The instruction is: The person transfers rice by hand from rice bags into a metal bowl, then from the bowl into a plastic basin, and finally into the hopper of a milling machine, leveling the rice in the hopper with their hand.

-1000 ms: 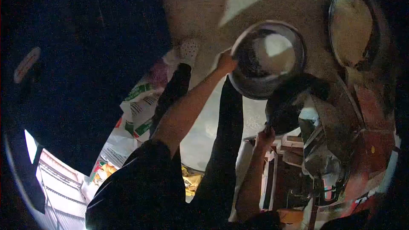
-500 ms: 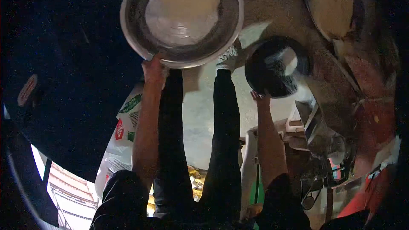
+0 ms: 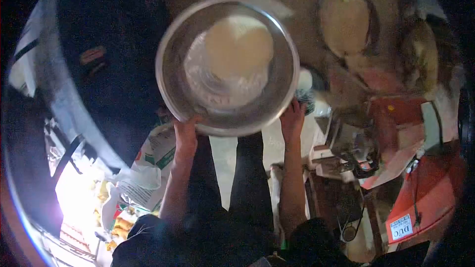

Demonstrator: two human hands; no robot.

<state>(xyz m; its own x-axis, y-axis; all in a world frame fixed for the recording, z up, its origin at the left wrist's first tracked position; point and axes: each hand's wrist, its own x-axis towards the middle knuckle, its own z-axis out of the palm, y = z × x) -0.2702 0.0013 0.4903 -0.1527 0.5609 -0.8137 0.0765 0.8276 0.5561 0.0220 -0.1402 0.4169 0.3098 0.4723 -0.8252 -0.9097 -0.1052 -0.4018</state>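
Note:
A wide metal basin [image 3: 175, 104] is held up in front of me, with a pale, roundish mass [image 3: 240, 47] inside it. My left hand [image 3: 187, 131] grips the lower left of its rim, thumb over the edge. At the lower right of the rim is my right hand [image 3: 294, 116], its fingers bent against the basin's side. Behind the right side of the basin, a dark round container [image 3: 309, 81] shows only in part.
Red machinery [image 3: 420, 198] with a white label stands at the right. A round vessel with pale contents [image 3: 345, 22] is at the upper right. White printed sacks [image 3: 153, 168] lie at the lower left, beside a large dark shape [image 3: 114, 94].
The basin has moved down and slightly right in view. My right hand has gone from the dark round container to the basin's rim. My left hand still grips the basin.

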